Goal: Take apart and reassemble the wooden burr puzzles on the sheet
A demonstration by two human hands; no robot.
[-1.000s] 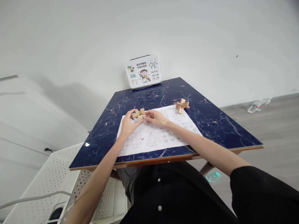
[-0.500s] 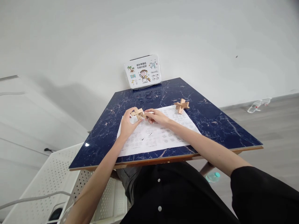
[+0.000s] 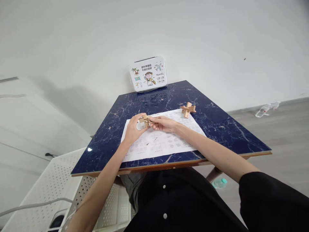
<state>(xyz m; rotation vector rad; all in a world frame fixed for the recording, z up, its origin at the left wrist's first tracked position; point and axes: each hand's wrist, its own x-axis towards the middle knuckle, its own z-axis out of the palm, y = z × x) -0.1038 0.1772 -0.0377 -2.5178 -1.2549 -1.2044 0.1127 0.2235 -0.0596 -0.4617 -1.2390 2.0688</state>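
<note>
A: How far along does the work appear to be?

B: Partly joined, it would be judged. Several bars are seen crossed in the wooden cluster (image 3: 145,120), which is held up over the far left part of the printed sheet (image 3: 169,146). What is left to be fitted cannot be told (its right end is covered by fingertips).

A: And how is it gripped?

B: By the left hand (image 3: 133,129), its left side is clasped, with thumb and fingers parted into a wide curve around it. By the right hand (image 3: 164,124), its right end is pinched between nearly closed fingertips, the other fingers being curled.

A: Is anything finished to be seen?

B: At the sheet's far right corner, a wooden star (image 3: 188,110) is left untouched; its bars are interlocked, so it may be judged complete.

A: What of the materials?

B: Smooth, square-edged wood is shown in both, the star being slightly redder. The sheet is thin, white and covered in grey figures, with a black tick marked on it. Beneath it, the counter (image 3: 101,151) is glossy, dark blue and pale-veined, edged in brown.
</note>
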